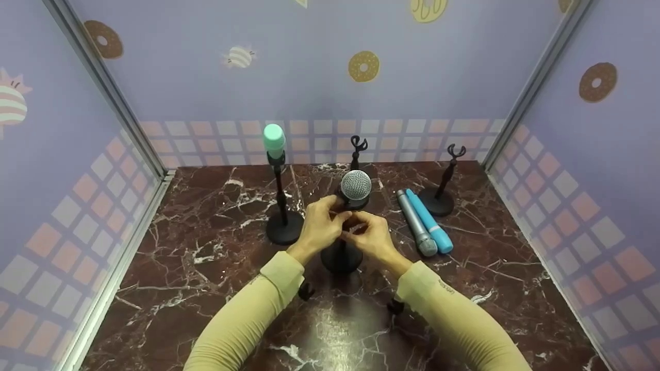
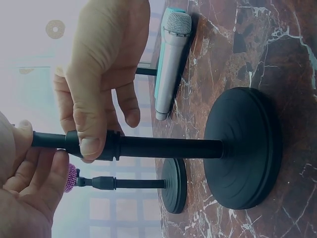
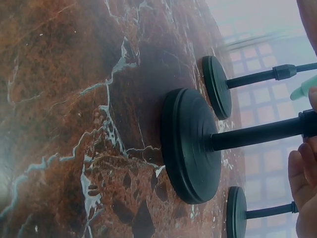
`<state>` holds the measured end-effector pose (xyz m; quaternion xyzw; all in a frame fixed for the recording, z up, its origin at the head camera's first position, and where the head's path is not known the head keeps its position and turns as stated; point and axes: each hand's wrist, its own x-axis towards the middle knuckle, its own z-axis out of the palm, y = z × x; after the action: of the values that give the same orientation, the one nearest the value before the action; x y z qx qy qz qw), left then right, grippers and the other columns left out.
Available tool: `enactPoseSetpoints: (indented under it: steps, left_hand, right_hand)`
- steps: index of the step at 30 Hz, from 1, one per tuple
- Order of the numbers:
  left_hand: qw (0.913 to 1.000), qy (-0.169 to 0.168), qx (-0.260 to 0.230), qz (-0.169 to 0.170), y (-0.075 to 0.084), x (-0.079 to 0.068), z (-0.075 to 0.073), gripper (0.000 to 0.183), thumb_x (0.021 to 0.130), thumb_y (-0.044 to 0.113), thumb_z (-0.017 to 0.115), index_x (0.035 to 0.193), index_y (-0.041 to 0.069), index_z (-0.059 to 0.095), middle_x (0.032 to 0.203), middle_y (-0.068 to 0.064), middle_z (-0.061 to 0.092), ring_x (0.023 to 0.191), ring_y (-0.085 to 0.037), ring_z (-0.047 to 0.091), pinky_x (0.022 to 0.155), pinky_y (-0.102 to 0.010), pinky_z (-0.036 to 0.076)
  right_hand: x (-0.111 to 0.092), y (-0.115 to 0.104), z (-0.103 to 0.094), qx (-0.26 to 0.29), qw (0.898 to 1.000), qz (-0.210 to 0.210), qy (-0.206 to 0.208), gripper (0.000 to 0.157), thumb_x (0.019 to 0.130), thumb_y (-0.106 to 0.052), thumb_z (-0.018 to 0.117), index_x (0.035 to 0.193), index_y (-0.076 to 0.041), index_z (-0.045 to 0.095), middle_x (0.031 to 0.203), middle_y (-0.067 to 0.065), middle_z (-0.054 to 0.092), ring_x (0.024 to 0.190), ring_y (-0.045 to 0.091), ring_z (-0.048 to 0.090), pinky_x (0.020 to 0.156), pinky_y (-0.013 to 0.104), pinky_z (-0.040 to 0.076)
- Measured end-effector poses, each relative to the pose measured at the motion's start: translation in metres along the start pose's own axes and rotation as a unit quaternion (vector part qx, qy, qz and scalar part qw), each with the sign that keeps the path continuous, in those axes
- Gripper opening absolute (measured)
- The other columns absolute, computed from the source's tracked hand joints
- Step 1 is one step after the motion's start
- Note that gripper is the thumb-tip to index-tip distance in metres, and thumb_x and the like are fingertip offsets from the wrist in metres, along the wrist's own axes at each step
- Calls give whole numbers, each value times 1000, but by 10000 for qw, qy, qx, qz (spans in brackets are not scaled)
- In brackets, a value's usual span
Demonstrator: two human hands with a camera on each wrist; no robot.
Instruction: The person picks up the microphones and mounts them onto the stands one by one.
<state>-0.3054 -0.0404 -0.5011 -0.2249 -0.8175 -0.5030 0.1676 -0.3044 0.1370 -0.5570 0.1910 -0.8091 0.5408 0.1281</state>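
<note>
A black microphone stand stands between my hands, with a silver-mesh microphone at its top. My left hand pinches the thin upper pole, seen closely in the left wrist view. Lower down, my right hand grips the stand's collar, its thumb lying across the front. The round base rests flat on the table. Hidden by the hands in the head view are most of the pole and the microphone's body.
Left of my hands, another stand carries a mint-green microphone. Behind is a stand with a bare clip; a similar stand is at right. Silver and blue microphones lie beside it. Patterned walls enclose the marbled table.
</note>
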Motion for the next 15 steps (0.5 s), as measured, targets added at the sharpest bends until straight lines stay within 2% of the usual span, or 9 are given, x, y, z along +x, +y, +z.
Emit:
enactPoseSetpoints:
  steps: [5, 12, 15]
  left_hand:
    - [10000, 30, 5, 8, 0, 0, 1, 9, 94, 2, 82, 101, -1, 78, 99, -18, 85, 93, -32, 84, 85, -46, 70]
    - [9999, 121, 91, 54, 0, -1, 2, 7, 93, 1, 82, 98, -1, 77, 97, -16, 85, 92, -31, 85, 83, -44, 70]
    - [9999, 128, 87, 43, -1, -1, 2, 7, 93, 0, 81, 98, -2, 77, 96, -17, 85, 92, -31, 85, 83, -44, 70]
  right_hand:
    - [-2, 1, 0, 173, 9998, 10, -139, 30, 84, -4, 92, 113, -1, 84, 101, 23, 85, 92, 45, 81, 81, 61, 69]
    - [-5, 0, 0, 91, 9993, 101, -347, 32, 87, 0, 83, 119, 0, 82, 108, 21, 85, 97, 40, 82, 81, 39, 71]
    - [-5, 0, 0, 43, 9993, 103, -349, 31, 88, 1, 79, 119, 0, 83, 108, 20, 85, 99, 36, 82, 83, 41, 70]
